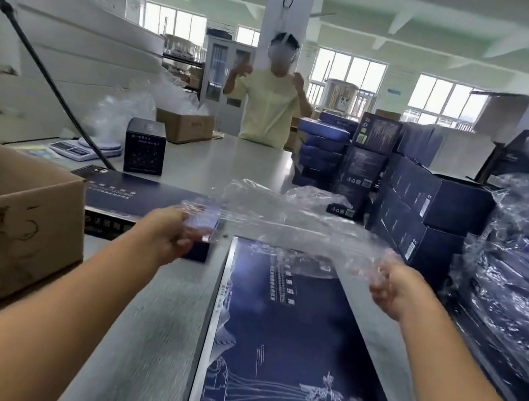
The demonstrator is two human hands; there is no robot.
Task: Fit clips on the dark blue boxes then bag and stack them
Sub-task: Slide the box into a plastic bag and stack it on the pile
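Stretching a clear bag (288,218) above the surface (172,289), left hand (174,234) and right hand (387,289) each grip an end; a blue box (293,361) lies flat beneath.

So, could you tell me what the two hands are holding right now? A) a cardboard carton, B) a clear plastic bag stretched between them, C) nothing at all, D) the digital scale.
B: the left hand and the right hand each grip an end of the clear plastic bag, which is held up above the far end of the dark blue box lying on the table.
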